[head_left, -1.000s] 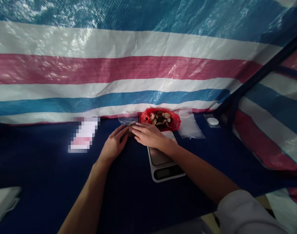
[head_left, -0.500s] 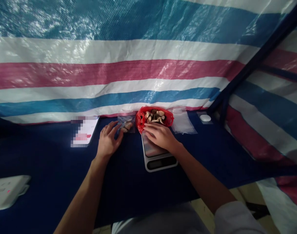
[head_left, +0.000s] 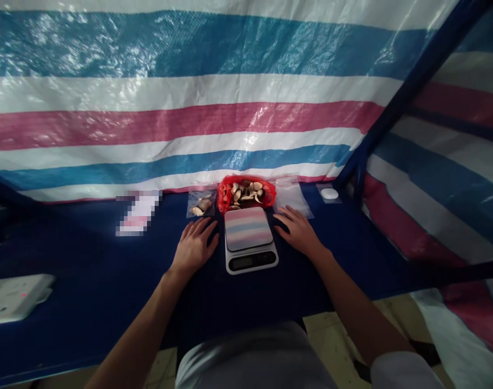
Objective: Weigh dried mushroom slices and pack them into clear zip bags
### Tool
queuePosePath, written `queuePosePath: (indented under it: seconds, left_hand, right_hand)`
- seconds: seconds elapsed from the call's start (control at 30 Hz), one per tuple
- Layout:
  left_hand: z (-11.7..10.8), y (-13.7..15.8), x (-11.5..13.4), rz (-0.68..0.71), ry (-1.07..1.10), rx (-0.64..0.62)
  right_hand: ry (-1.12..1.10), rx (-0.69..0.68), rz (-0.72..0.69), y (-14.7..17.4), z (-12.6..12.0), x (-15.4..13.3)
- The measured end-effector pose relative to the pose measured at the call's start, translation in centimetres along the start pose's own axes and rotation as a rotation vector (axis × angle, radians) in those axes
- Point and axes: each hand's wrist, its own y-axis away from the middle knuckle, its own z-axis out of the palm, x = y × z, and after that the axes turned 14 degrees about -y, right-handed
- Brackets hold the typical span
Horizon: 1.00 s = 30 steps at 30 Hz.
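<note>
A white kitchen scale [head_left: 249, 231] with a shiny square plate stands on the blue table between my hands. Left of it, my left hand [head_left: 194, 244] lies with fingers spread and holds nothing. Just beyond those fingertips is a small clear bag [head_left: 201, 204] with a few pale, dried-looking slices inside. On the scale's other side my right hand [head_left: 298, 229] rests open, its fingertips close to a stack of clear plastic bags [head_left: 294, 195]. Directly behind the scale sits an open red plastic bag [head_left: 222, 198], full of brown and cream dried slices [head_left: 246, 193].
A round white object [head_left: 329, 194] lies on a clear wrapper at the back right. At the back left is a pixelated white card or screen [head_left: 139, 213]. A white power strip [head_left: 17, 297] sits at the left edge. Striped plastic sheeting [head_left: 189, 119] hangs behind the table.
My right hand has moved off the red bag and scale to the scale's right side. My left hand has drawn back from the small clear bag. The view has shifted slightly.
</note>
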Motion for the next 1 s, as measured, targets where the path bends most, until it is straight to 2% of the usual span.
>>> queuePosePath:
  seconds: [0.27, 1.0]
  left_hand:
    - [0.45, 0.39, -0.18, 0.002, -0.046, -0.137]
    - [0.80, 0.51, 0.07, -0.033, -0.026, -0.124]
  right_hand:
    - [0.009, -0.091, 0.060, 0.22, 0.43, -0.59]
    - [0.043, -0.107, 0.067, 0.33, 0.45, -0.54]
